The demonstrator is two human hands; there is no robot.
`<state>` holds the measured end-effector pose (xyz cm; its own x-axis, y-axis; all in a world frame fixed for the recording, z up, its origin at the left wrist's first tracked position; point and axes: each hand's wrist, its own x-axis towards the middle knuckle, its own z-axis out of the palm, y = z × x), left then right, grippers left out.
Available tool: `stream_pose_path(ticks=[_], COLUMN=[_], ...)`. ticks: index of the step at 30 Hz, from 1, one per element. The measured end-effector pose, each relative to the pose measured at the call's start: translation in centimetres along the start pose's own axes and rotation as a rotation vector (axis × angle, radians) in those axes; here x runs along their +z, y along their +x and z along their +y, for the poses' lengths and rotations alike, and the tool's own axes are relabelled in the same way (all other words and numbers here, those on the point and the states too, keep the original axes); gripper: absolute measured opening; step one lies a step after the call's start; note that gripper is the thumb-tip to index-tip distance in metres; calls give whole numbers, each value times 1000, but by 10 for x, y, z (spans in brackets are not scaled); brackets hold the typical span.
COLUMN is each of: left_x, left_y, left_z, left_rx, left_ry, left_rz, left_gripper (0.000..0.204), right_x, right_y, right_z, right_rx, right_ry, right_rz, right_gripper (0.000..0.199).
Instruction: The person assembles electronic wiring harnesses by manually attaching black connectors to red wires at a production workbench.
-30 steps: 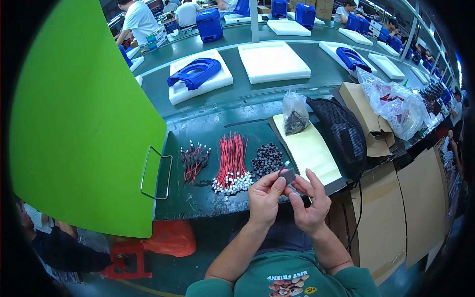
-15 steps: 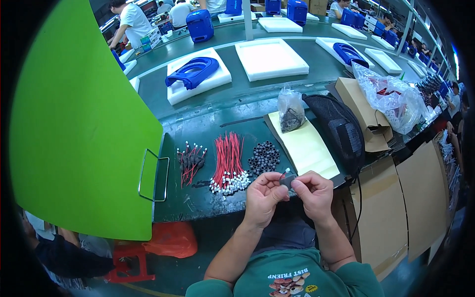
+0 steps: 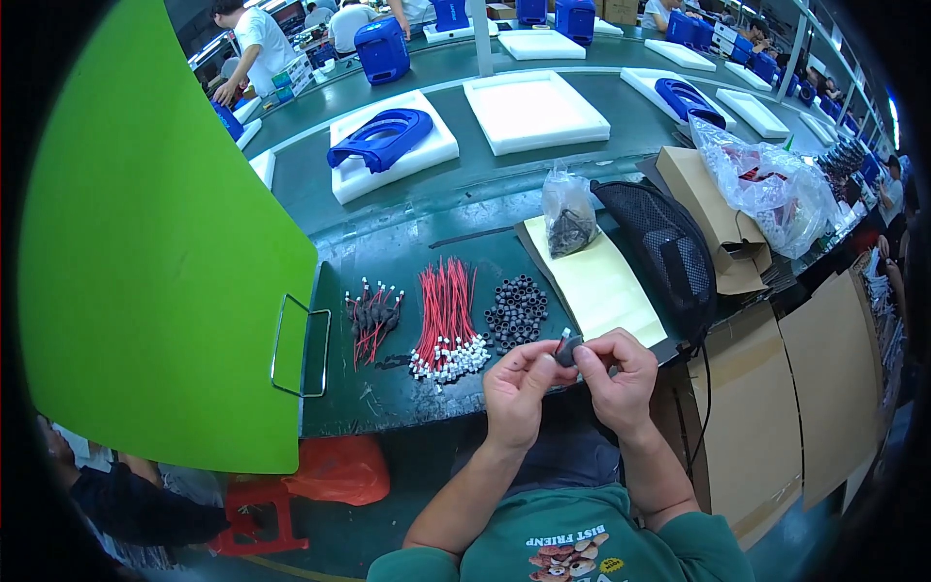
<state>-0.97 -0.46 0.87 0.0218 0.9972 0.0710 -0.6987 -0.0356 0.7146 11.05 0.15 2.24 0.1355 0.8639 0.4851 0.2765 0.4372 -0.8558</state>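
At the near table edge, my left hand (image 3: 517, 390) and my right hand (image 3: 621, 384) are pinched together on a wire connector with a dark grey wrap (image 3: 569, 353). Its small white end sticks up between my fingers; the rest is hidden by them. Left of my hands lies a fan of red wires (image 3: 447, 306) with white connectors (image 3: 450, 360) toward me. Beside my left fingers is a heap of short dark grey tubes (image 3: 517, 308). Farther left, a bunch of red wires with dark grey wrapped parts (image 3: 374, 315) rests on the green table.
A clear bag of dark pieces (image 3: 569, 221) sits on a yellow pad (image 3: 606, 286), next to a black mesh case (image 3: 659, 247). A green panel (image 3: 175, 262) with a wire handle stands left. Beyond runs a conveyor with white foam trays (image 3: 535, 112) and blue housings (image 3: 381, 141).
My fingers have shifted slightly on the wrapped connector, and its white end stands more upright. Both hands stay at the same place.
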Motion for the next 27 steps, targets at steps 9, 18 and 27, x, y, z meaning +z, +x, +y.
stream_pose_path(ticks=[9,18,27], left_x=[-8,9,-4], left_y=[-1,-1,3], left_z=[-6,-2,-16], left_rx=[2,45,-113], left_ry=[205,155,-77], left_rz=[21,126,67], left_gripper=[15,22,14], right_x=[1,1,7], right_y=[-6,-1,-4], right_z=[-7,-4,-9], right_rx=[-30,-21,40], right_ry=[-72,-61,63], right_rz=[-18,15,18], right_gripper=[6,5,5])
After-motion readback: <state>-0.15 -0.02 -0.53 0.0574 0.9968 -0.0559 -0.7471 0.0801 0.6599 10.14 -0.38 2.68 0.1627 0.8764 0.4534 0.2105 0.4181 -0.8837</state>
